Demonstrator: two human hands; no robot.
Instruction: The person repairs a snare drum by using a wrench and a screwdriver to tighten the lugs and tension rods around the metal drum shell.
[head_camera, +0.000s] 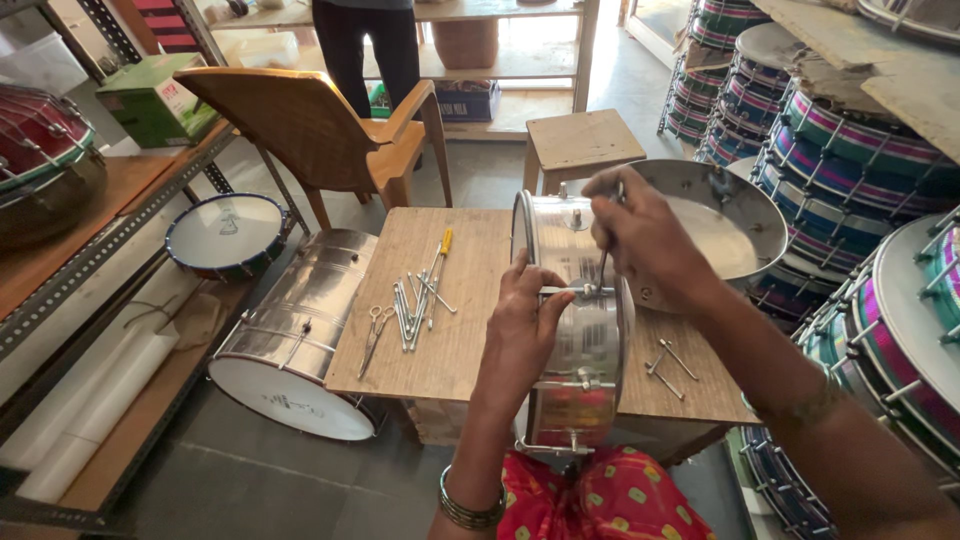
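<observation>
Head view | steel drum shell (578, 330) frame centre, on edge on wooden table (450, 340) | your left hand (522, 325) pinches tension rod (562, 291) | your right hand (645, 235) grips tool (603, 262) | loose rods (415, 300) left: lugs remaining

You have bright, even daylight here, entering from the far side, where the floor beyond the wooden chair (330, 125) washes out pale. Glare streaks the steel drum shell (575, 320) under your hands and the larger drum (300, 330) on the floor to the left. Shadows beneath the wooden table (440, 300) are soft. Focus is sharp at centre; your right forearm, nearest the lens, is slightly blurred. Wide-angle distortion bends the shelving at the left and the stacked drums (850, 170) at the right.
</observation>
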